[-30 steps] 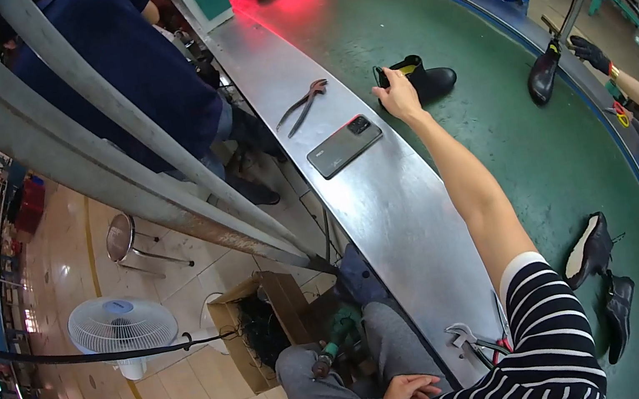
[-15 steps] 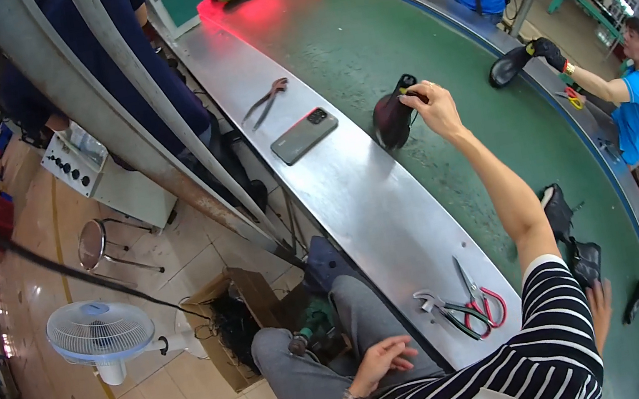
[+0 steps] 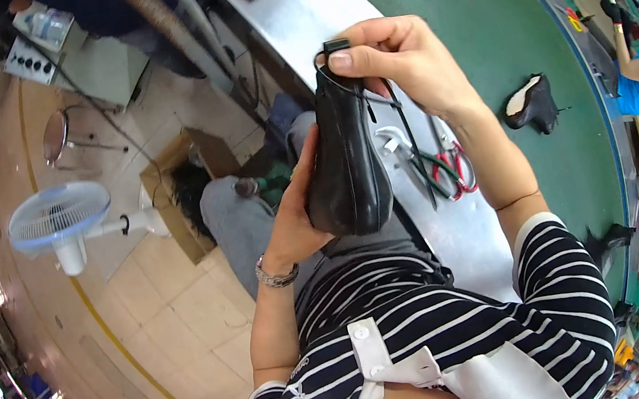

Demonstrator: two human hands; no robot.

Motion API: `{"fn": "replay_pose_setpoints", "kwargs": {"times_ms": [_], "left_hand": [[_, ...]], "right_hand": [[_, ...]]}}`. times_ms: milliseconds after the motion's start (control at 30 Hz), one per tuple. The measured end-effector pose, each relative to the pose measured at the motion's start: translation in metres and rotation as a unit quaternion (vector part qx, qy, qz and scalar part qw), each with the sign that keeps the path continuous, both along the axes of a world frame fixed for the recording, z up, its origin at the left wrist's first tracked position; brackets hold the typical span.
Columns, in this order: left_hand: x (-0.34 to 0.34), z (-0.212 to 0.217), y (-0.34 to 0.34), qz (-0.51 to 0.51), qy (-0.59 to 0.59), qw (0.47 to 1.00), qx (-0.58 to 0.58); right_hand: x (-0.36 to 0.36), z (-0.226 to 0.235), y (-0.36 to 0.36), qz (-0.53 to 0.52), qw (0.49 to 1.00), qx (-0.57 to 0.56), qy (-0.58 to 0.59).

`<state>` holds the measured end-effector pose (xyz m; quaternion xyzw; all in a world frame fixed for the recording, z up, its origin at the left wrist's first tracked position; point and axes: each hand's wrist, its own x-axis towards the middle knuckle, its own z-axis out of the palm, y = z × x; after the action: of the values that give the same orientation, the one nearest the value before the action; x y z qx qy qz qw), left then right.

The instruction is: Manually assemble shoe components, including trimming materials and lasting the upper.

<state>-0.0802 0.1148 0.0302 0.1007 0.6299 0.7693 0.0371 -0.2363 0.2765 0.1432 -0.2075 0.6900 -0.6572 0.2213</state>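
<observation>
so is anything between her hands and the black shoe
Nothing visible. The right hand pinches the top of the black shoe, and the left hand cups its side directly, above the metal bench.

Beige tiled floor (image 3: 180, 324) with curved yellow line (image 3: 118, 335), white pedestal fan (image 3: 60, 222) standing on it, open cardboard box (image 3: 177, 181) beside, round metal stool (image 3: 55, 135), long steel table (image 3: 322, 13), green conveyor belt (image 3: 466, 14) alongside.
</observation>
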Motion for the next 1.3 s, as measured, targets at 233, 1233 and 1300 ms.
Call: {"fn": "replay_pose_setpoints", "kwargs": {"times_ms": [233,1233,1300], "left_hand": [[0.065,-0.030,-0.008,0.141,-0.095,0.984,-0.051],[0.076,-0.032,-0.070,0.284,-0.283,0.916,0.016],[0.074,-0.028,-0.071,0.274,-0.297,0.914,-0.030]], "right_hand": [[0.020,-0.078,-0.019,-0.001,0.873,-0.387,-0.298],[0.090,-0.094,0.006,0.011,0.929,0.066,-0.365],[0.087,-0.079,-0.017,0.094,0.925,0.075,-0.359]]}}
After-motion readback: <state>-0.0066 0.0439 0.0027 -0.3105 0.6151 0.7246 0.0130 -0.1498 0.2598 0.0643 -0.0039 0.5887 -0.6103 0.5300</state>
